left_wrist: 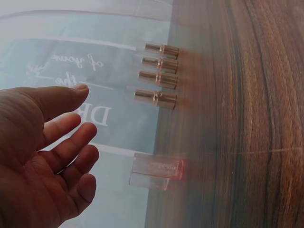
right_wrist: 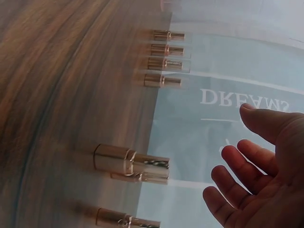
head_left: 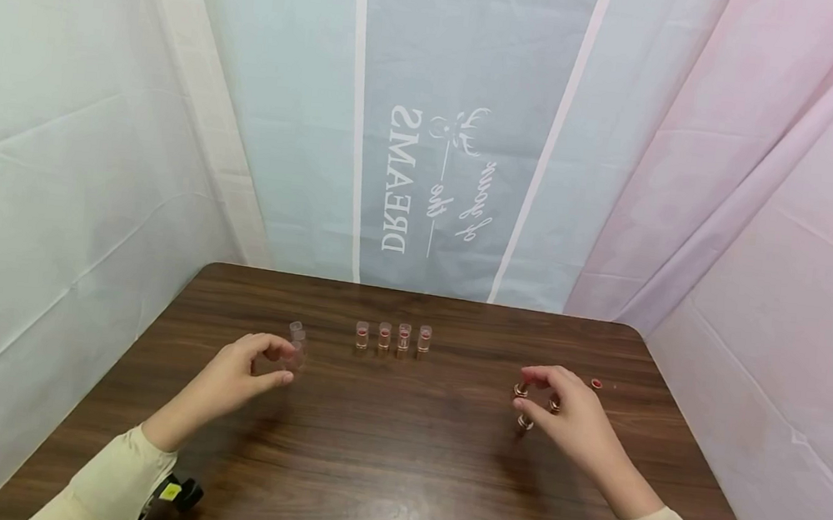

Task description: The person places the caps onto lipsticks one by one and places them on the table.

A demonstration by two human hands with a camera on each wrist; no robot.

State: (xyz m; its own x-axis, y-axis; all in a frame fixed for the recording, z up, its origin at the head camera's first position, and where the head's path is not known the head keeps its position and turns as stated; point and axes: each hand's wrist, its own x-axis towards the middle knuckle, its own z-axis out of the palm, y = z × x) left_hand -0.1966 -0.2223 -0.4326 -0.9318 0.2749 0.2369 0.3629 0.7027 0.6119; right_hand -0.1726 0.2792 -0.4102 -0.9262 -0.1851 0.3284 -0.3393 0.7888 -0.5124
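Observation:
My left hand [head_left: 244, 369] hovers above the table's left part with thumb and fingers apart, holding nothing. Beyond its fingertips stand clear plastic caps [head_left: 296, 329]; in the left wrist view these clear caps [left_wrist: 156, 167] are upright, pinkish at the base. On the right, my right hand [head_left: 571, 409] is also empty, its fingers loosely bent. It partly covers several gold lipstick tubes [head_left: 525, 423]. In the right wrist view the uncapped gold tubes [right_wrist: 111, 157] stand apart from the fingers. Between the hands, several gold lipstick tubes [head_left: 361, 337] with clear caps stand in a row.
A small round piece with a red centre [head_left: 596, 384] lies right of my right hand. The brown wood-grain table [head_left: 397, 459] meets a printed curtain [head_left: 473, 64] at its far edge. White cloth walls [head_left: 59, 133] close in both sides.

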